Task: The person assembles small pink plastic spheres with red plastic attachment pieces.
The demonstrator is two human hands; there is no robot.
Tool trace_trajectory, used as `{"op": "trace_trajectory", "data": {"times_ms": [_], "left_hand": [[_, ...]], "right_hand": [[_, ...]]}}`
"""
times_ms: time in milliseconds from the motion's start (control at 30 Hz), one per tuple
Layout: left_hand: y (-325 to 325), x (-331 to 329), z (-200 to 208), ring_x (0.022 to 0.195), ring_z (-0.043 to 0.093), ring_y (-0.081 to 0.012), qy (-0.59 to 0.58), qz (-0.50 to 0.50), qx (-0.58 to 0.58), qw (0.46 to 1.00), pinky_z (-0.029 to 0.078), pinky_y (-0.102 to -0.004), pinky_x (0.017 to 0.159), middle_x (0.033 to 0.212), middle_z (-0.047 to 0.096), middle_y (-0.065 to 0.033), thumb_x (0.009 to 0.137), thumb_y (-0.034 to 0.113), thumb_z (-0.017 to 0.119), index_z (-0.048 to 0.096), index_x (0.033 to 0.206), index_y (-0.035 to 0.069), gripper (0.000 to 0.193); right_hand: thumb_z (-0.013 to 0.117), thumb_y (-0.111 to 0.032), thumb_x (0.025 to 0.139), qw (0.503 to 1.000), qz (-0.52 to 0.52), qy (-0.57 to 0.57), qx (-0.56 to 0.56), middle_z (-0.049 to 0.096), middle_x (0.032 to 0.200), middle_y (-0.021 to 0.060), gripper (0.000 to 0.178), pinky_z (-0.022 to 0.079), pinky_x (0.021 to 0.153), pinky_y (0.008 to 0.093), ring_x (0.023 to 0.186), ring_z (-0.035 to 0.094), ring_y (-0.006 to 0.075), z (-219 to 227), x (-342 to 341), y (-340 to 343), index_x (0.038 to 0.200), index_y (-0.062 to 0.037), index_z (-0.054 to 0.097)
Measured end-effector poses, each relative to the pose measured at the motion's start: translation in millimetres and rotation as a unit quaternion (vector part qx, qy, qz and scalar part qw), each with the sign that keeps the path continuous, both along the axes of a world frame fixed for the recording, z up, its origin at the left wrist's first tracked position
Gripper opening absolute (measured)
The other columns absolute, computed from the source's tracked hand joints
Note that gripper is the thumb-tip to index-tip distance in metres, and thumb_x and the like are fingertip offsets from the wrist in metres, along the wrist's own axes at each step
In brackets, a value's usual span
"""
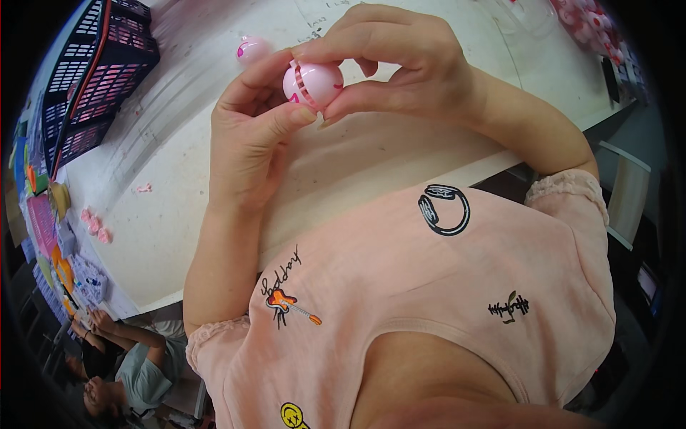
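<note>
Both hands hold one small pink plastic ball (325,82) above the white table. A red-and-white striped band runs round it at a gap between two parts, and darker pink marks show on its shell. My left hand (250,118) grips the ball's left side between thumb and fingers. From the right, my right hand (407,68) pinches the other side, thumb below and fingers on top. Just beyond my left fingers, a second pink ball (252,50) with a dark pink mark rests on the table. What lies inside the held ball is hidden.
A dark blue plastic basket (96,79) stands at the far left of the table (357,164). Small pink pieces (94,224) lie near the left edge. Red and pink balls (589,25) are heaped at the far right. Other people (136,357) sit at lower left.
</note>
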State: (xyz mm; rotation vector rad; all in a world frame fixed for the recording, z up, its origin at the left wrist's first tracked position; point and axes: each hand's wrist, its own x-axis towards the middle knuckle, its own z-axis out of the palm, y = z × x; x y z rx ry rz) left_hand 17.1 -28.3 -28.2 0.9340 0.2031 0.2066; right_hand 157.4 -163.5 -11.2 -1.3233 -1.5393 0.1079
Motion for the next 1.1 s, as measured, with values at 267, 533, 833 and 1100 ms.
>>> {"op": "trace_trajectory", "data": {"times_ms": [267,533,833,1100], "left_hand": [[5,5,-5,0.092,0.059,-0.0185,0.037,-0.018,0.005,0.999,0.048,-0.0301,0.082,0.102,0.061,-0.0103,0.065,-0.003,0.070,0.057,0.106,-0.001,0.043],[7,4,-3,0.089,0.060,-0.0202,0.040,-0.033,0.017,0.999,0.049,-0.0306,0.082,0.099,0.061,-0.0133,0.065,-0.005,0.070,0.058,0.104,-0.002,0.042],[1,5,3,0.091,0.060,-0.0183,0.080,-0.022,0.059,0.995,0.047,-0.0293,0.083,0.100,0.062,-0.0131,0.068,-0.001,0.069,0.055,0.110,-0.003,0.044],[-5,6,7,0.090,0.059,-0.0160,0.100,0.004,0.100,0.990,0.047,-0.0274,0.082,0.099,0.062,-0.0119,0.070,0.000,0.067,0.055,0.112,-0.004,0.043]], "right_hand": [[0.076,-0.017,0.065,0.998,-0.018,-0.044,0.043,0.060,0.076,0.0110,0.042,0.047,0.053,0.0266,0.063,0.059,0.0213,-7,3,-2,0.099,-0.0008,0.060],[0.075,-0.017,0.066,0.998,0.025,0.004,0.052,0.059,0.073,0.0102,0.041,0.046,0.051,0.0260,0.059,0.057,0.0180,-14,5,3,0.102,-0.0013,0.061],[0.072,-0.012,0.066,0.999,-0.021,-0.027,-0.034,0.058,0.073,0.0084,0.034,0.046,0.055,0.0286,0.062,0.057,0.0222,-5,1,-3,0.097,-0.0044,0.060],[0.071,-0.009,0.065,0.999,-0.028,-0.018,0.004,0.058,0.072,0.0074,0.032,0.046,0.056,0.0295,0.063,0.057,0.0224,-11,3,-1,0.095,-0.0065,0.060]]}}
